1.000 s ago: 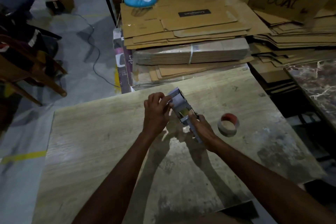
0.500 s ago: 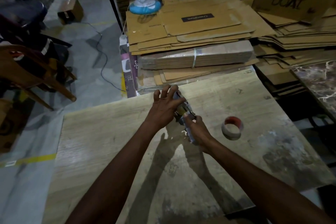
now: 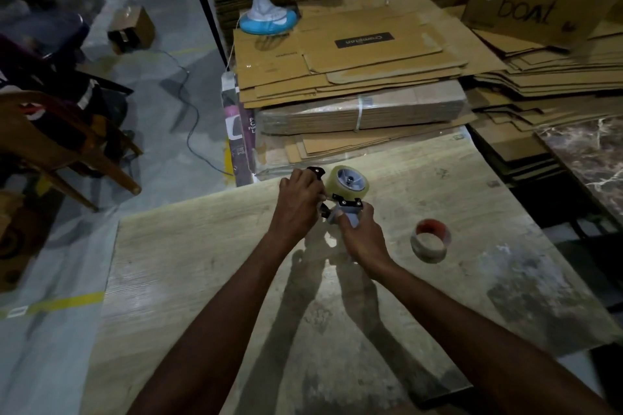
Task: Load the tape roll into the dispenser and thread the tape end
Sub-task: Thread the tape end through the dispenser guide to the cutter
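A hand-held tape dispenser [image 3: 344, 207] with a pale blue-grey handle and black front parts is held above the wooden table [image 3: 209, 266]. A roll of clear tape [image 3: 347, 184] sits on its wheel, facing me. My right hand [image 3: 362, 234] grips the handle from below. My left hand [image 3: 298, 204] is closed on the dispenser's black front end, left of the roll. Whether a tape end is between its fingers is hidden. A second, nearly used-up tape roll with a red core [image 3: 431, 239] stands on the table to the right, apart from both hands.
Stacks of flattened cardboard [image 3: 354, 54] lie beyond the table's far edge, with a fan base [image 3: 268, 18] on top and a box marked "boat" [image 3: 536, 0] at right. A wooden chair [image 3: 60, 145] stands on the floor at left. A marble slab [image 3: 593, 158] borders the right side.
The dispenser has turned, so the mounted clear roll now faces me. My left hand, spread over the front half a second ago, has closed on its black end. The view has shifted down.
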A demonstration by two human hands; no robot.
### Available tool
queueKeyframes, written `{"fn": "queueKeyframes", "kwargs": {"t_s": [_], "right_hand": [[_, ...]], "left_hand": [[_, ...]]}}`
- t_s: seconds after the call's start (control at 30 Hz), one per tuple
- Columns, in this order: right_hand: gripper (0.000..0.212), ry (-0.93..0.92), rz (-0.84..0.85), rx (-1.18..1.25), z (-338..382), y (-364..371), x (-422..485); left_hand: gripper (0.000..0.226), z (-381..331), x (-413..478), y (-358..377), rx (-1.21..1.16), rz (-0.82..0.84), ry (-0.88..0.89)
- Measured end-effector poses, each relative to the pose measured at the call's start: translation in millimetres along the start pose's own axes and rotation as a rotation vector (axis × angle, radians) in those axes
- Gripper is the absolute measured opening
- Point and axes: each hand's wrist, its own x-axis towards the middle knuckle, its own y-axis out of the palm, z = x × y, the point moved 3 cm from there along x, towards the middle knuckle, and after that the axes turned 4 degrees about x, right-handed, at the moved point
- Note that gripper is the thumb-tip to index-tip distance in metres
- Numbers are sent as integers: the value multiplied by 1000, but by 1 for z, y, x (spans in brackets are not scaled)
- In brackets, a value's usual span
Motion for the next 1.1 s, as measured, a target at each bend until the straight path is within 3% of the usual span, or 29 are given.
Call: {"fn": "queueKeyframes", "kwargs": {"t_s": [0.27, 0.37, 0.57, 0.7, 0.87, 0.93, 1.1], "right_hand": [[50, 76, -86, 88, 1, 4, 12], [50, 143, -67, 139, -2, -2, 17], [57, 215, -34, 169, -8, -12, 23], [53, 183, 3, 199, -7, -19, 20], [56, 71, 36, 112, -4, -28, 16], [59, 26, 45, 52, -3, -30, 14], [68, -48, 72, -44, -2, -35, 7]], "left_hand": [[25, -4, -4, 1, -265, -28, -77], [21, 9, -5, 7, -418, -43, -158], [12, 24, -13, 9, -474, -107, -245], [48, 24, -8, 2, -339, -133, -102], [98, 31, 5, -4, 96, 76, 243], [97, 33, 7, -5, 187, 69, 300], [53, 31, 2, -15, 245, -234, 454]]}}
